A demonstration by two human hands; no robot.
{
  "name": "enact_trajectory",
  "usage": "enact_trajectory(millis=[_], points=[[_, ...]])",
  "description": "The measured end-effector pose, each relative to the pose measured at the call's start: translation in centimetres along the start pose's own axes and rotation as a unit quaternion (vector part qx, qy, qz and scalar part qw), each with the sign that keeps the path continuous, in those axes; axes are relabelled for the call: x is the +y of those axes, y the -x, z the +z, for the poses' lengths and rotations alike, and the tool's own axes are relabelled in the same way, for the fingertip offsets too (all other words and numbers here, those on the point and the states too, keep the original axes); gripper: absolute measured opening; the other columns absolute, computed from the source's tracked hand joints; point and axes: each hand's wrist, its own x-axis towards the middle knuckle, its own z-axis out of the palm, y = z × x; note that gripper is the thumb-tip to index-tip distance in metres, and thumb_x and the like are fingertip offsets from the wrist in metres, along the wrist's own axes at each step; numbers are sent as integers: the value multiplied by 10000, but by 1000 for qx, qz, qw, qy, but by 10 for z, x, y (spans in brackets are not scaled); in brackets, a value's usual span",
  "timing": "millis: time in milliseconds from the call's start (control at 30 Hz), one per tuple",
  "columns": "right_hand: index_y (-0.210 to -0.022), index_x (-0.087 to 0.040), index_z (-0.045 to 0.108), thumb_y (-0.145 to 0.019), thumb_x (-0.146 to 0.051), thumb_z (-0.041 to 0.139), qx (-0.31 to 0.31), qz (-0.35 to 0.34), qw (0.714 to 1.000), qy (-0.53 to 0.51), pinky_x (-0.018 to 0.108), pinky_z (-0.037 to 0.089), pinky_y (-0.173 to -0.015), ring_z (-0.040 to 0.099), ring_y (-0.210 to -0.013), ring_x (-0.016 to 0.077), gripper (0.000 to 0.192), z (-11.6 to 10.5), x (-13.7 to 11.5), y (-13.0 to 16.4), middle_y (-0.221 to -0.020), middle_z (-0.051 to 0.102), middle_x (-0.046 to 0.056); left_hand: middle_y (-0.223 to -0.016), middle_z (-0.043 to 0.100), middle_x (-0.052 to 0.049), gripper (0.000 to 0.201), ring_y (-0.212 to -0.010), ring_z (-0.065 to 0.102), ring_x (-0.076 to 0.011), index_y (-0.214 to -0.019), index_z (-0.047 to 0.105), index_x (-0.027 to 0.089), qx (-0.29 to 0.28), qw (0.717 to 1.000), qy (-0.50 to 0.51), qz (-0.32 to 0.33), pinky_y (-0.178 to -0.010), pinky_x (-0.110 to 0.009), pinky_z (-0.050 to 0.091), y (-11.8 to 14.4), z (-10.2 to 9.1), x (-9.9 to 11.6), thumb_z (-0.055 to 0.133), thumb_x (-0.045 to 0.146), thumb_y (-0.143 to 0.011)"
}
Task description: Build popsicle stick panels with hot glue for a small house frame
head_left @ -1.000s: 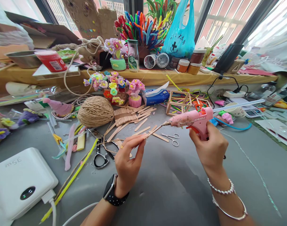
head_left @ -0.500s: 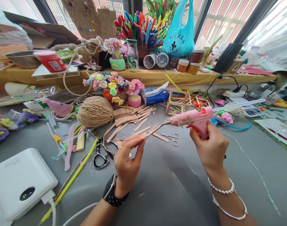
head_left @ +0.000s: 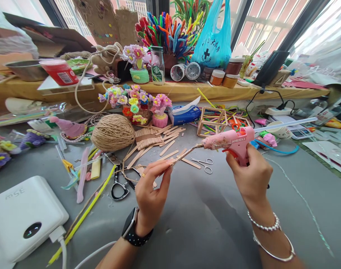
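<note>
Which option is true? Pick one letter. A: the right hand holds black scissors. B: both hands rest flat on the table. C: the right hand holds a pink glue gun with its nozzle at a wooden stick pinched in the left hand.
C: the right hand grips the pink glue gun, nozzle at the wooden stick pinched by the left hand; the black scissors lie untouched.

Grey tabletop (head_left: 215,224) crowded with craft supplies.
A round ball of brown jute twine (head_left: 113,132) sits beside a scatter of flat wooden craft sticks (head_left: 155,141). Black-handled scissors (head_left: 120,185) lie near a long yellow pipe cleaner (head_left: 83,215), small silver scissors (head_left: 204,166) further right. A white rectangular power bank (head_left: 22,216) rests at the left corner, an open cube frame of wooden sticks (head_left: 212,120) toward the back.
</note>
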Motion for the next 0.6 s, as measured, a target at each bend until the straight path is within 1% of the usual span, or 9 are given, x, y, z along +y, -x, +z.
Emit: enact_trajectory(millis=[200,600], points=[[-603,-201,403,-683,-285,539,-6,7,1000,4,228,244,-433,268,-423,86,178,0,1,1,-495,315,-70,-863,624,-26,235,-840,584,-139,-927,580,205,-2,1000,-2,1,-692,-258,528,0,0,0,553,52,-751],[-606,-199,402,-680,-275,566,8,-4,1000,8,231,218,-425,237,-419,79,195,1,2,0,-494,273,-80,-877,625,-25,229,-852,587,-141,-924,587,208,6,1000,-5,-5,-703,-258,524,0,-1,0,557,60,-752]])
